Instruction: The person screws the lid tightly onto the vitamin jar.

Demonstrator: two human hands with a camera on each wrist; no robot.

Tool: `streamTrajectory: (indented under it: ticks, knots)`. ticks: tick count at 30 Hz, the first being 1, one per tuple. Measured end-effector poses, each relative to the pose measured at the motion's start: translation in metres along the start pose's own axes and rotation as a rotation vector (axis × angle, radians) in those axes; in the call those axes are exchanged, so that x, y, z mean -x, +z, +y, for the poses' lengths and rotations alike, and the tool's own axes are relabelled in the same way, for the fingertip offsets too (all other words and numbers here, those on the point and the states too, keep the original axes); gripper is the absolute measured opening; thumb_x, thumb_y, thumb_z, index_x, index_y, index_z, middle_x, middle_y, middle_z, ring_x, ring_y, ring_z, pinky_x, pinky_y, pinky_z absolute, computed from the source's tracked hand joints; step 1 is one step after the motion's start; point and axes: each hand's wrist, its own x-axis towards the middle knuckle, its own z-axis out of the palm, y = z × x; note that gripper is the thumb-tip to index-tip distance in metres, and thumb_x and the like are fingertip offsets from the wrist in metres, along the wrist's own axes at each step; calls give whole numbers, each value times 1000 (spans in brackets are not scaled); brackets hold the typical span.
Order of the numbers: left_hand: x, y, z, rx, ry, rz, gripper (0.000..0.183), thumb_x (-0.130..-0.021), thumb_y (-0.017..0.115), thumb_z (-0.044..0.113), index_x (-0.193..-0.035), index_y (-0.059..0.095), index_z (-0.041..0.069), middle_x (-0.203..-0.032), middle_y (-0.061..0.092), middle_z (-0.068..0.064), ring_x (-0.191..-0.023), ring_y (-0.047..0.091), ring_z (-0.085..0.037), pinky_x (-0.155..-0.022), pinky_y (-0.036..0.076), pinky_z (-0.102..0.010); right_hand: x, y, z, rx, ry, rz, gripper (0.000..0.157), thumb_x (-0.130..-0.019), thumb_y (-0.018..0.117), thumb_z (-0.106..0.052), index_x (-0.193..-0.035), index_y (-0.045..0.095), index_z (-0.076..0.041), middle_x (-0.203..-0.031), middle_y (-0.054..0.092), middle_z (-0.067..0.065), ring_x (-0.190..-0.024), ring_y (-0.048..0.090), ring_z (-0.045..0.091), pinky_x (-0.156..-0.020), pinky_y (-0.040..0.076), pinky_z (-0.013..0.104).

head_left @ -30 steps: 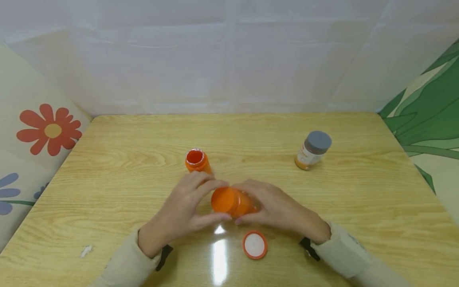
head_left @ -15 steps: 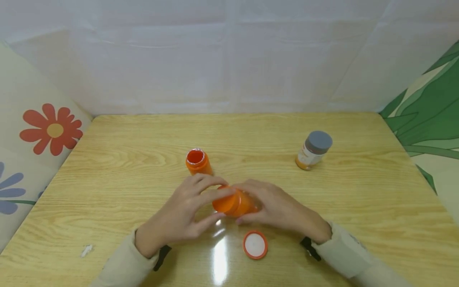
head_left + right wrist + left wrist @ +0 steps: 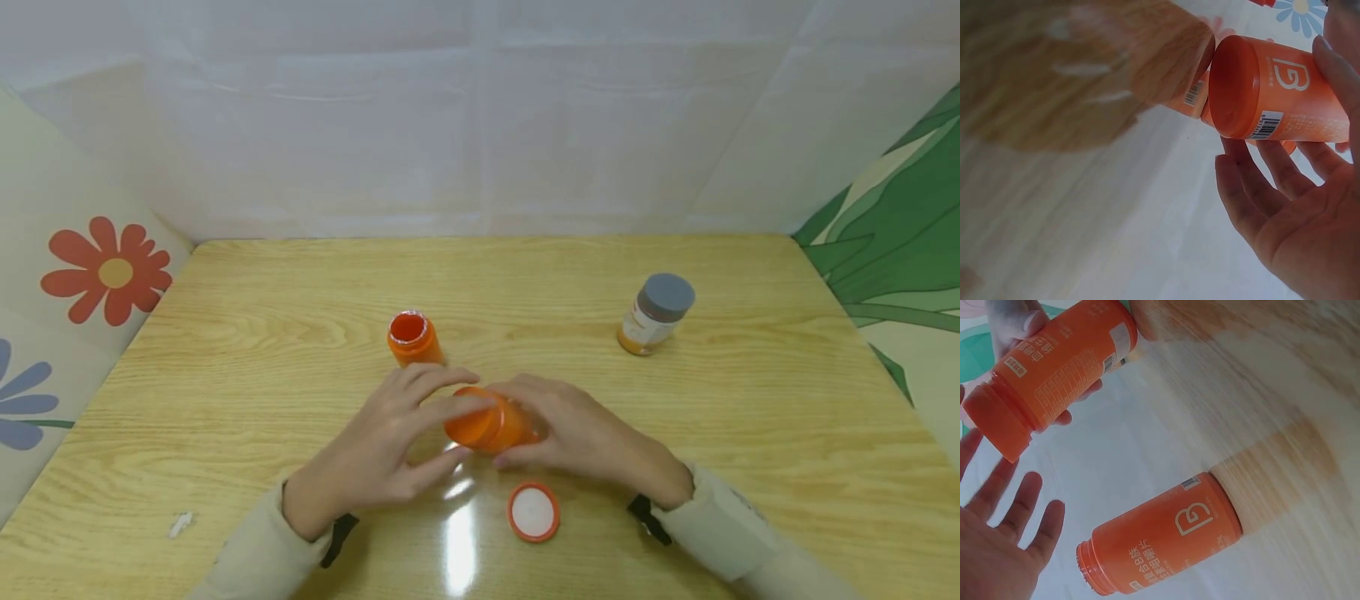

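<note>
One loose lid [image 3: 533, 512], and just beyond it the right hand [image 3: 585, 429] grips a bottle [image 3: 513, 427]; the left hand [image 3: 382, 446] spreads fingers wide at its cap [image 3: 467, 430]. Cap-turning, seemingly; next calls for a firm pinch.

Holds both forearms [image 3: 262, 546] angled inward, with the left hand [image 3: 393, 437] and right hand [image 3: 577, 429] facing each other. Parts the left fingers [image 3: 1022, 503], nearly straight, with the thumb [image 3: 431, 473] set apart; grips with the right, bending fingers opposite thumb.

Capped bottle [image 3: 504, 429] — lid [image 3: 533, 512] before, jar [image 3: 655, 317] behind right
</note>
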Motion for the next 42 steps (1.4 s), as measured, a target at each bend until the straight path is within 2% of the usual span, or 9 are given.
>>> streamTrajectory:
  ticks: [6,11,14,18,23,28,32,37,42]
  knots:
    - [-1,4,-1,-33,-69,92,48,-93,64,50,-123,66,13,-118,65,-3,-108,58,-19,-92,50,-36,0,0,-1,16,-1,-7,68,-77,82,-45,-137,56,-27,-121,63,-14,-104,58,2,-92,51,32]
    - [-2,8,-2,-69,-85,153,49,-88,68,54,-113,70,11,-96,67,2,-87,55,-13,-74,49,-27,-1,1,-2,22,-7,-6,64,-77,82,-45,-133,58,-27,-119,64,-15,-103,58,2,-91,51,31]
    - [-2,9,-3,-75,-83,165,49,-86,70,54,-112,71,12,-92,66,3,-82,53,-12,-71,47,-25,-1,1,-1,20,-2,-9,64,-77,82,-45,-134,58,-28,-118,63,-16,-102,57,2,-90,51,30]
    - [-2,8,-2,-80,-75,142,47,-87,70,52,-114,71,13,-95,66,3,-85,53,-12,-73,47,-27,-1,1,-1,17,3,-12,64,-77,82,-45,-135,58,-29,-119,63,-16,-102,57,1,-90,51,30]
    - [-1,4,-1,-62,-45,79,41,-90,67,42,-121,68,15,-105,65,0,-94,56,-15,-80,50,-32,0,0,-1,11,4,-15,69,-78,81,-46,-139,54,-32,-121,63,-17,-104,58,1,-91,51,31]
    - [0,1,-1,-22,-23,18,46,-85,70,27,-129,65,16,-115,62,-3,-101,54,-16,-85,47,-35,0,0,0,3,-6,-10,66,-78,81,-45,-137,55,-34,-121,63,-17,-104,58,1,-91,51,31]
    - [0,0,-1,8,-21,-19,52,-81,71,22,-132,62,19,-121,60,-2,-107,52,-16,-90,45,-35,0,0,0,7,-10,-2,62,-77,82,-45,-132,58,-32,-118,63,-17,-102,58,1,-91,51,31]
    - [0,1,-1,17,-6,-17,49,-86,69,27,-133,61,18,-126,59,-4,-112,53,-20,-95,46,-38,0,1,1,5,-11,4,63,-76,83,-45,-132,58,-33,-118,64,-17,-102,59,1,-91,51,31]
    - [0,2,0,-29,-76,30,53,-92,64,50,-132,61,15,-123,60,-5,-111,55,-20,-93,48,-37,0,1,1,14,-11,-1,68,-77,82,-45,-137,55,-31,-121,64,-16,-104,58,2,-92,51,32]
